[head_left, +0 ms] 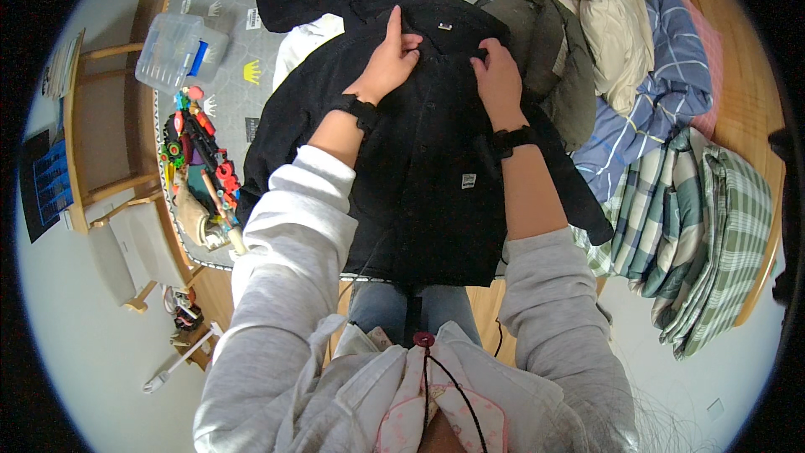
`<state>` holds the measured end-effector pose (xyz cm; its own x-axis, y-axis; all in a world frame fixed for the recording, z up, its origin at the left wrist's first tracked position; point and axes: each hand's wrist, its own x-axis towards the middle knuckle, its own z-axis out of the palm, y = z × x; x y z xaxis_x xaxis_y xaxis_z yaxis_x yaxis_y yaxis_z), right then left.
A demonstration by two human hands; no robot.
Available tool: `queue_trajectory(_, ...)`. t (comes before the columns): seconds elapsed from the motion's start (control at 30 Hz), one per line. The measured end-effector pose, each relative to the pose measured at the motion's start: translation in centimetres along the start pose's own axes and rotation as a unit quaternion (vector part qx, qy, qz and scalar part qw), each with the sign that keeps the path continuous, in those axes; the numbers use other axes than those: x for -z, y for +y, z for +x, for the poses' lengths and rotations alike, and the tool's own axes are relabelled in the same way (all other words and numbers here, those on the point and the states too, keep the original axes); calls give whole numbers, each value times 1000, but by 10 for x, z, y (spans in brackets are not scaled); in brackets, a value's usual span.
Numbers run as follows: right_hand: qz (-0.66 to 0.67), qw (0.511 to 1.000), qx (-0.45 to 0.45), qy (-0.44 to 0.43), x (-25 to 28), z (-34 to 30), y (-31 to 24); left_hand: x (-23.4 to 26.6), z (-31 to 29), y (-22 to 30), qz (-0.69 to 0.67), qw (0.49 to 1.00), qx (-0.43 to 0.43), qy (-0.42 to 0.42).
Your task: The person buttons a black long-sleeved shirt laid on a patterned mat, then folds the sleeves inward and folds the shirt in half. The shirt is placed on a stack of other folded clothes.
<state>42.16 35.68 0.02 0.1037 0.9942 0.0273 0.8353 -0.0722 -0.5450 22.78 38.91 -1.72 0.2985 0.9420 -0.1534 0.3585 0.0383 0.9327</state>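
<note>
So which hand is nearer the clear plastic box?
Left: the left hand is over the black garment, right of the clear plastic box; the right hand is farther right.

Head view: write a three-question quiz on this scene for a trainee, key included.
1. What colour is the garment beneath the left hand and right hand?
2. True or false: the clear plastic box is right of the garment.
3. Which is nearer the box? A) pile of small colourful items; B) green plaid fabric.

Key: 1. Black. 2. False; it is left of it. 3. A.
</note>
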Motion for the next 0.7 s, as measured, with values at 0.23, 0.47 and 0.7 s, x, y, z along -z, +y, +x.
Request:
queue_trajectory(0.23, 183, 982, 31, -17, 17, -6, 7, -8, -5, -1, 64, 991, -120, 6)
queue_trajectory(0.47, 105, 994, -2, -9, 21, -5, 4, -3, -6, 12, 363, 913, -183, 10)
queue_trajectory(0.7, -54, 967, 221, 117, 16, -15, -26, -6, -5, 16, 378, 914, -135, -57)
